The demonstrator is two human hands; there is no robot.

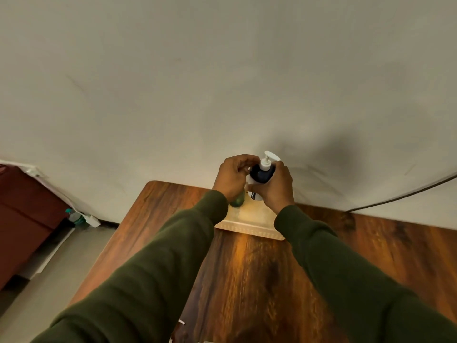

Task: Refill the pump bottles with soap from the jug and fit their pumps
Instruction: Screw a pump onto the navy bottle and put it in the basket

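A dark pump bottle (261, 175) with a white label and a white pump head (268, 160) stands at the far edge of the wooden table, over a pale tray (249, 225). My right hand (274, 189) wraps around the bottle's right side. My left hand (233, 177) is curled at the bottle's upper left, its fingers near the pump collar. Under my left hand a green bottle (238, 200) shows partly. No jug is in view.
The wooden table (259, 280) runs up against a plain wall. A black cable (405, 194) hangs along the wall at right. On the left are a reddish-brown cabinet (24, 219) and a white power strip (89, 220) on the floor.
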